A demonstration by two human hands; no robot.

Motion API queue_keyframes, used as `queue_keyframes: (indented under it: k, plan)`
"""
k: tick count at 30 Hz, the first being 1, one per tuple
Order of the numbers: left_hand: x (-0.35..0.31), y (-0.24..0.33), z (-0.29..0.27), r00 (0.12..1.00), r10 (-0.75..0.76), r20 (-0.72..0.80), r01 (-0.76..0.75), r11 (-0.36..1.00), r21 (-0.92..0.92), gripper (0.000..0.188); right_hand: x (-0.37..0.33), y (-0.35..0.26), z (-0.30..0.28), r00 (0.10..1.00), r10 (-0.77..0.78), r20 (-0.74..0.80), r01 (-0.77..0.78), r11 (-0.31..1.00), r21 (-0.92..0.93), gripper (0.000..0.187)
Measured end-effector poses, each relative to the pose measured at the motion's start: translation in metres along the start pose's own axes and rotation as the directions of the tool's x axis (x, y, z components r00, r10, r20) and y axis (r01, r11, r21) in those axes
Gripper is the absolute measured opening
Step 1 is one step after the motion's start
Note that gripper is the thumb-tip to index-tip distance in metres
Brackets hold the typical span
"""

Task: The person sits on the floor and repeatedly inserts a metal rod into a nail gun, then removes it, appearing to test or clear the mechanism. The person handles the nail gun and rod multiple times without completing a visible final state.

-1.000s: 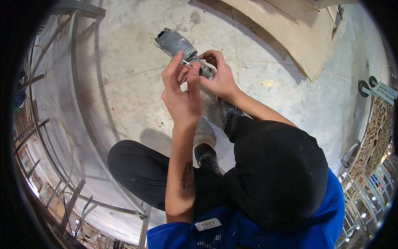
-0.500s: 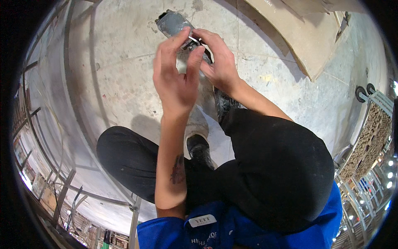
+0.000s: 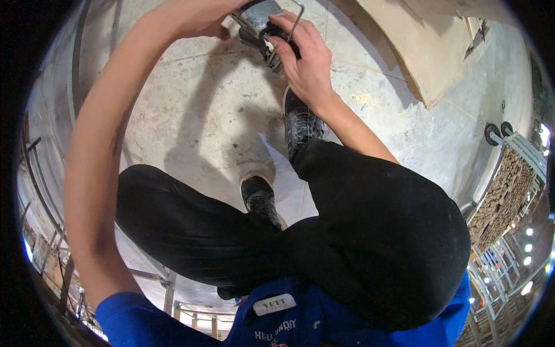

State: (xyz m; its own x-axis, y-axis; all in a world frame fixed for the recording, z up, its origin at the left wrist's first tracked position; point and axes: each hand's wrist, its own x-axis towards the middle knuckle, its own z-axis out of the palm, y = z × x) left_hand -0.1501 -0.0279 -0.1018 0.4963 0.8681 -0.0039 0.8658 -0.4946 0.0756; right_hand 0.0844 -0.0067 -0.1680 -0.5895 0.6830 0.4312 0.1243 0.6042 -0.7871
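At the top edge of the head view is a scuffed grey and black handheld tool [image 3: 257,17], lifted off the floor, with a black clamp-like lower end. Its exact kind I cannot make out. My right hand [image 3: 312,61] is closed on the tool's right side, with fingertips and thumb near a bent metal wire [image 3: 296,23]. On the left side, my left hand [image 3: 202,17] reaches round the far part of the tool, thumb pointing down. The upper edge of the picture cuts off some of its fingers.
I squat on a stained concrete floor [image 3: 214,110] with a black shoe [image 3: 300,124] close below the tool. A large beige board [image 3: 433,63] lies ahead to the right. Off to the right stands a wheeled rack [image 3: 506,191]; metal framing [image 3: 43,191] runs along the left.
My left hand has left its pinch beside my right hand and swung up and left round the tool. The tool has been turned and raised, so its wire and black end show.
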Motion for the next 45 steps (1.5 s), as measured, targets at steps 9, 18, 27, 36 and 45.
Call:
queue_keyframes:
  k: [9, 18, 27, 36, 45]
  plan:
    - [-0.007, 0.03, 0.005, 0.94, -0.34, -0.003, 0.323, 0.895, -0.306, 0.055, 0.015, 0.024, -0.026, 0.998, 0.02, 0.067, -0.021, 1.0, 0.017, 0.023]
    - [-0.061, 0.071, 0.031, 0.758, -0.652, 0.002, 0.621, 0.722, -0.304, 0.07, 0.025, 0.014, -0.025, 0.959, -0.026, 0.282, 0.007, 0.998, 0.066, 0.025]
    - [-0.059, 0.081, 0.018, 0.727, -0.687, -0.004, 0.649, 0.689, -0.322, 0.056, 0.043, -0.018, -0.039, 0.93, 0.08, 0.359, -0.149, 0.975, 0.167, 0.032]
    - [-0.052, 0.082, 0.015, 0.727, -0.686, -0.015, 0.639, 0.684, -0.352, 0.058, 0.06, -0.008, -0.038, 0.899, -0.304, 0.316, 0.281, 0.953, 0.118, 0.017]
    - [-0.052, 0.076, 0.003, 0.734, -0.667, 0.13, 0.661, 0.656, -0.365, 0.063, -0.054, 0.021, -0.012, 0.775, -0.237, 0.586, 0.23, 0.969, 0.087, 0.025]
